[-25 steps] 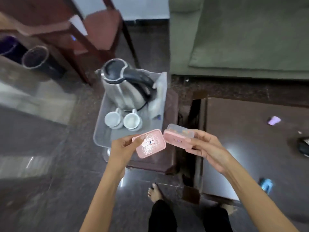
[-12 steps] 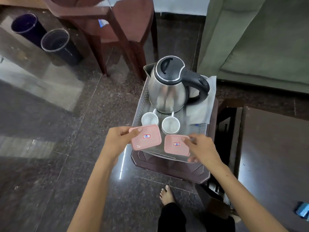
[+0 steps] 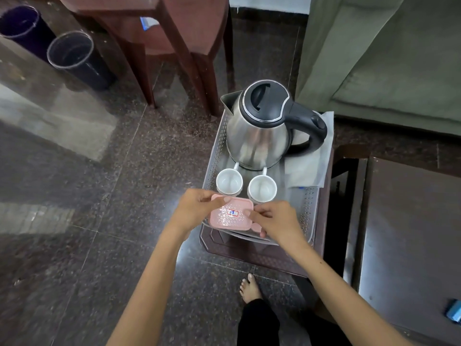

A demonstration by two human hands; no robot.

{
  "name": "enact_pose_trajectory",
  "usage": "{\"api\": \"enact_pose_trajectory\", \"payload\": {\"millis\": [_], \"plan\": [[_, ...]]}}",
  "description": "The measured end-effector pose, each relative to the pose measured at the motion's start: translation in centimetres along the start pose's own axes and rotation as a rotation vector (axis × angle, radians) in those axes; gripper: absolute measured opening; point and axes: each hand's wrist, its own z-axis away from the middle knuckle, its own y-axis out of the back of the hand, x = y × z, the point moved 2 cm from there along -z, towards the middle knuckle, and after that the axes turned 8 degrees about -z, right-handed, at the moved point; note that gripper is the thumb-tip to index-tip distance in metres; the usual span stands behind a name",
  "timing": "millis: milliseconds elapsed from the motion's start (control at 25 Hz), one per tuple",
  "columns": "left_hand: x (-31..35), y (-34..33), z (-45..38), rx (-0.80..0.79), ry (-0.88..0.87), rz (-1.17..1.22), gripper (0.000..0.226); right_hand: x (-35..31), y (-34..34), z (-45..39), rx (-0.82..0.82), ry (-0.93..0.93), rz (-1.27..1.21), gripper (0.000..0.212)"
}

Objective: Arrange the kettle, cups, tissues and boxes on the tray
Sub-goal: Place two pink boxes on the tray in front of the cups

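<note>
both hands grip pink box | cups just behind | kettle, tissue beyond

Tray: perforated, grey, on a dark stool.
Kettle: steel, black lid and handle, upright at the tray's far end.
Cups: two white ones side by side, just before the kettle.
Tissues: right of the kettle, partly under its handle.
Box: pink, labelled lid, at the tray's near edge; a second pink box shows just at its right, mostly hidden.
Left hand: grips the box's left edge.
Right hand: fingers on its right edge.
</note>
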Motion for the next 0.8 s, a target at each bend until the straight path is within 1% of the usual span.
{"api": "enact_pose_trajectory", "payload": {"millis": [40, 120, 160, 200, 240, 320, 360, 440, 520, 600, 680, 800], "plan": [[0.0, 0.1, -0.1, 0.031, -0.026, -0.039, 0.017, 0.4, -0.2, -0.4, 0.007, -0.015, -0.005, 0.02], [0.0, 0.2, 0.3, 0.19, -0.121, -0.195, 0.023, 1.2, -0.5, -0.8, 0.051, -0.025, 0.037, 0.021], [-0.1, 0.0, 0.7, 0.286, -0.191, -0.304, 0.029, 1.5, -0.6, -0.9, 0.085, -0.014, 0.108, 0.021], [-0.1, -0.5, 1.2, 0.348, -0.262, -0.434, 0.033, 1.7, -0.9, -1.0, 0.109, 0.002, 0.191, 0.022], [0.0, -1.3, 1.9, 0.367, -0.331, -0.576, 0.034, 1.9, -1.3, -1.0, 0.114, 0.008, 0.248, 0.022], [-0.5, -3.3, 2.8, 0.35, -0.433, -0.859, 0.025, 1.8, -1.8, -1.1, 0.092, 0.0, 0.285, 0.022], [-0.8, -4.1, 3.0, 0.331, -0.455, -0.963, 0.022, 1.6, -1.8, -1.1, 0.103, 0.001, 0.328, 0.018], [-1.9, -5.3, 2.8, 0.233, -0.414, -1.119, 0.036, 1.0, -0.8, -0.8, 0.18, 0.021, 0.444, 0.01], [-2.8, -5.8, 2.4, 0.181, -0.353, -1.15, 0.04, 0.9, 1.0, -0.2, 0.263, 0.058, 0.522, 0.012], [-3.2, -6.2, 2.3, 0.157, -0.33, -1.161, 0.041, 1.3, 2.6, 0.2, 0.312, 0.098, 0.597, 0.015], [-3.2, -6.6, 2.1, 0.157, -0.339, -1.203, 0.043, 2.0, 3.4, 0.2, 0.3, 0.104, 0.674, 0.02], [-2.8, -6.9, 1.8, 0.16, -0.328, -1.222, 0.048, 2.7, 3.4, -0.1, 0.215, 0.057, 0.763, 0.029]]}}
